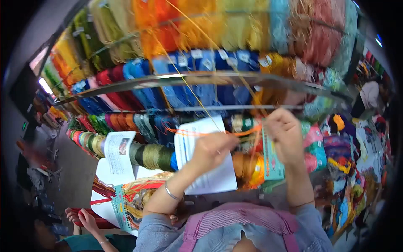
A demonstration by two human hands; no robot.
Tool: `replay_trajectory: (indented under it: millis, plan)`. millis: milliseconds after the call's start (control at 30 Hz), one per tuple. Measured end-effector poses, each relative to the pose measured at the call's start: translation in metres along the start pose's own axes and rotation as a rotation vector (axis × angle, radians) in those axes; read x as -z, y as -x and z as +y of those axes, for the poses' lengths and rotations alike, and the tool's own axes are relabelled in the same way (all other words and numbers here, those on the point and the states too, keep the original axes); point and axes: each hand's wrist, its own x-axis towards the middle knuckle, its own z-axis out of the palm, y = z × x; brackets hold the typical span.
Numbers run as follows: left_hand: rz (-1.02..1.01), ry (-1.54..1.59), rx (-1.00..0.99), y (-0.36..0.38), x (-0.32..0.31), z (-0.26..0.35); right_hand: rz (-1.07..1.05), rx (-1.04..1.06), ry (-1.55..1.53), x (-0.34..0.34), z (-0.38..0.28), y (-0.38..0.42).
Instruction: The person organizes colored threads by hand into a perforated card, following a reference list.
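Note:
Between my hands runs a bundle of bright orange thread (248,132), its loose ends trailing left across a printed white sheet (210,178). My left hand (214,149) is closed on the thread in front of that sheet; a silver bangle (171,191) circles the wrist. Higher and to the right, my right hand (283,126) is closed around the other part of the thread, some of it hidden by the fingers. Just behind and below this hand stands a teal card with a punched edge (273,161). Thin yellow strands (184,80) slope down from above toward my hands.
A metal rail (201,79) crosses ahead, with hanging skeins (243,31) above and behind it. Wound thread rolls (157,157) line the rack below. Another person's hands (86,220) are at lower left, near a teal thread card (121,206). Piled yarn (338,153) lies right.

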Motion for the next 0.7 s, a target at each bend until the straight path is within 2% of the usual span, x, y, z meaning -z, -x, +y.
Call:
replay_trajectory:
  millis: [33, 67, 100, 133, 167, 200, 233, 267, 300, 333, 367, 400, 433, 467, 500, 533, 567, 600, 633, 667, 700]
  plan:
    - [-0.036, 0.004, 0.115, 0.003, 0.003, -0.009, 0.121, 0.113, 0.230, 0.026, 0.004, 0.009]
    - [-0.005, -0.087, 0.130, 0.012, 0.002, -0.028, 0.252, 0.096, 0.389, 0.061, 0.005, 0.025]
    - [-0.020, -0.117, 0.238, 0.017, 0.006, -0.034, 0.442, 0.001, 0.361, 0.093, 0.002, 0.046]
    - [-0.058, -0.109, 0.462, 0.024, 0.012, -0.037, 0.555, 0.004, 0.734, 0.139, -0.008, 0.070]
    - [0.001, -0.119, 0.516, 0.030, 0.016, -0.042, 0.723, -0.071, 0.761, 0.202, -0.011, 0.099]
    - [0.109, -0.141, 0.522, 0.040, 0.016, -0.053, 0.806, 0.143, 0.993, 0.236, -0.027, 0.120]
    - [0.157, -0.194, 0.493, 0.040, 0.017, -0.052, 0.889, 0.210, 1.341, 0.307, -0.041, 0.162]
    - [0.152, -0.039, 0.596, 0.036, 0.012, -0.044, 1.205, 0.215, 1.130, 0.345, -0.055, 0.191]
    - [0.151, 0.111, 0.702, 0.035, 0.005, -0.036, 1.344, 0.092, 1.272, 0.324, -0.082, 0.196]
    - [0.016, 0.189, 0.771, 0.031, -0.006, -0.034, 1.333, 0.097, 1.366, 0.338, -0.093, 0.201]
    - [-0.112, 0.245, 0.845, 0.025, -0.024, -0.031, 1.271, 0.300, 1.372, 0.321, -0.090, 0.186]
    - [-0.233, 0.339, 0.819, 0.021, -0.046, -0.032, 1.201, 0.509, 1.368, 0.291, -0.079, 0.160]
    - [-0.339, 0.430, 0.868, 0.011, -0.071, -0.029, 1.128, 0.453, 1.190, 0.269, -0.063, 0.140]
    - [-0.360, 0.469, 0.834, 0.012, -0.104, -0.039, 1.032, 0.230, 1.265, 0.247, -0.050, 0.126]
    - [-0.408, 0.436, 0.856, 0.007, -0.131, -0.047, 0.796, 0.464, 1.463, 0.220, -0.027, 0.104]
    - [-0.455, 0.401, 0.876, 0.001, -0.153, -0.054, 0.821, 0.191, 1.145, 0.204, 0.003, 0.091]
    - [-0.428, 0.479, 0.931, -0.005, -0.173, -0.058, 0.633, 0.195, 1.244, 0.179, 0.020, 0.081]
    - [-0.400, 0.556, 0.985, -0.009, -0.189, -0.064, 0.537, 0.140, 1.167, 0.159, 0.037, 0.072]
    - [-0.369, 0.693, 1.046, -0.008, -0.204, -0.076, 0.480, 0.193, 1.203, 0.151, 0.056, 0.065]
    - [-0.367, 0.694, 1.051, -0.008, -0.206, -0.074, 0.421, 0.245, 1.238, 0.145, 0.074, 0.060]
    - [-0.321, 0.741, 1.043, -0.009, -0.206, -0.071, 0.395, 0.160, 1.022, 0.133, 0.086, 0.056]
